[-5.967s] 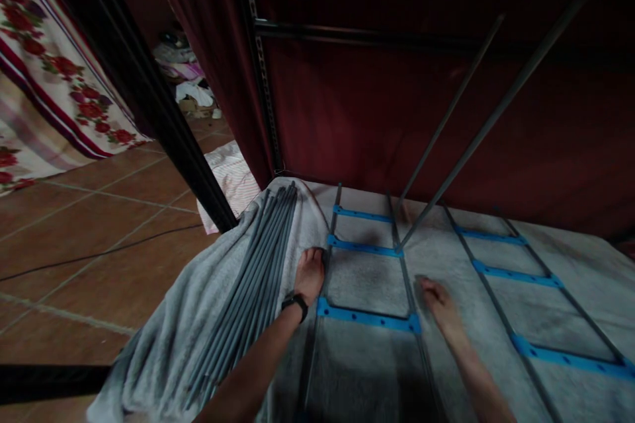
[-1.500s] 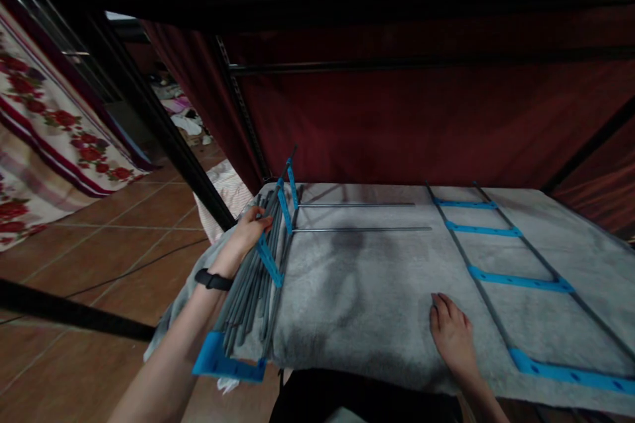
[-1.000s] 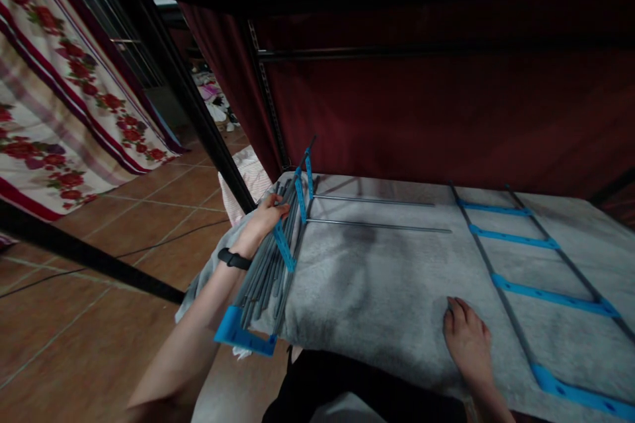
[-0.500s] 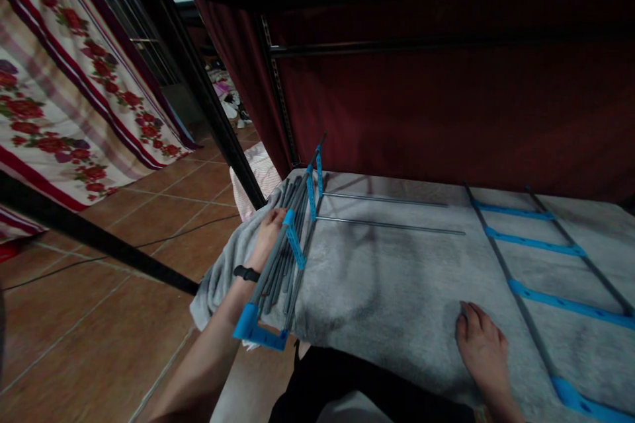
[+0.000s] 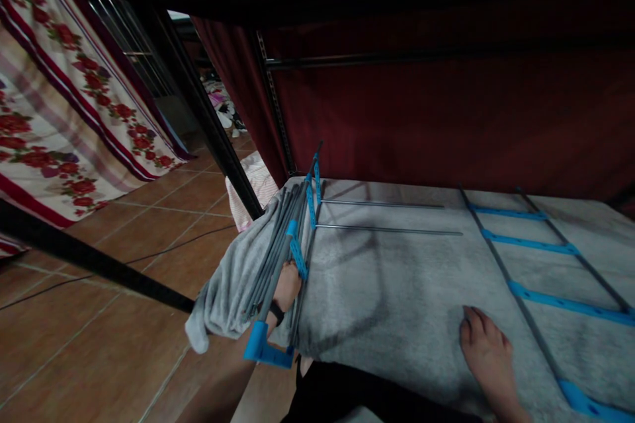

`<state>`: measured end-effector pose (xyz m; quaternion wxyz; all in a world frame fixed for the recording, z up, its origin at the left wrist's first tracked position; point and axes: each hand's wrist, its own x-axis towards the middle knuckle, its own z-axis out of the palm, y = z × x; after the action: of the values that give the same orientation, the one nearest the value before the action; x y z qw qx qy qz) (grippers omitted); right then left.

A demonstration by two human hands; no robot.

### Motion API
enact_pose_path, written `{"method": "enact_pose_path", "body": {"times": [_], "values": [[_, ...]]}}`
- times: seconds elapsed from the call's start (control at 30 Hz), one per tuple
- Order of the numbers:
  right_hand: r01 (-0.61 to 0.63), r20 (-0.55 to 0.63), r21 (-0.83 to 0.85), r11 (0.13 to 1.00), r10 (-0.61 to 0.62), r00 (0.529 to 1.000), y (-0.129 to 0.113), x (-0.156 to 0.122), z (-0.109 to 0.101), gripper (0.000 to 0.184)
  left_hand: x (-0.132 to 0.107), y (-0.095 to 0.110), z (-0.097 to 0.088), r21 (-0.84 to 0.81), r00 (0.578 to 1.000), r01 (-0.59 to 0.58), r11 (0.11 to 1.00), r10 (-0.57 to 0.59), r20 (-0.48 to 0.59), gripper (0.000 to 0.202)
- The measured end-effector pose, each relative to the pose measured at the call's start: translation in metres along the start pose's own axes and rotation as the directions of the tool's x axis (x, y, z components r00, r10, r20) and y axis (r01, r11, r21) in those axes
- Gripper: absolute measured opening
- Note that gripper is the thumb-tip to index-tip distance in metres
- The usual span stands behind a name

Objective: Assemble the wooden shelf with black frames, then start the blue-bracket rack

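Note:
My left hand [image 5: 288,285], with a dark band on the wrist, reaches under the upper pole of a rack side frame [image 5: 270,301]. Its fingers are closed at the lower end of a blue crosspiece [image 5: 297,254], where that joins the lower pole; the fingertips are partly hidden. This frame stands on its long edge, and two thin rods [image 5: 391,230] stick out from it to the right. Beside it lies a bundle of loose grey tubes [image 5: 272,251]. My right hand [image 5: 486,350] rests on the grey blanket, fingers loosely bent and holding nothing I can see.
A second side frame with blue crosspieces [image 5: 565,304] lies flat on the right of the grey blanket [image 5: 397,284]. Black bed posts [image 5: 213,119] and a rail [image 5: 377,59] surround the bed. Dark red cloth [image 5: 446,125] hangs behind. Tiled floor [image 5: 99,330] lies left.
My left hand has come off the tube bundle's far part and moved nearer, to the blue crosspiece inside the standing frame. The right hand stays on the blanket. The view has shifted slightly.

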<state>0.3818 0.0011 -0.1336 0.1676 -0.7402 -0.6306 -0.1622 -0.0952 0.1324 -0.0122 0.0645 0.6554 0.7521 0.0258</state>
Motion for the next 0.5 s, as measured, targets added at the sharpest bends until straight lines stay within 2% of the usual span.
{"method": "enact_pose_path", "body": {"times": [0.23,0.37,0.5], "values": [[-0.002,-0.014,0.009,1.0,0.002,1.0,0.004,-0.002,0.011,0.042,-0.004,0.003,-0.015,-0.01,0.994,0.076,0.997,-0.075,0.074,0.033],[-0.01,-0.019,0.019,1.0,0.01,1.0,0.003,-0.001,0.011,0.042,-0.008,0.003,-0.015,-0.012,0.996,0.076,0.997,-0.076,0.048,0.033],[-0.033,-0.013,0.037,0.999,0.034,0.999,-0.001,0.001,0.007,0.041,-0.007,-0.007,-0.011,-0.086,0.995,0.099,0.991,-0.098,0.012,0.03]]}}
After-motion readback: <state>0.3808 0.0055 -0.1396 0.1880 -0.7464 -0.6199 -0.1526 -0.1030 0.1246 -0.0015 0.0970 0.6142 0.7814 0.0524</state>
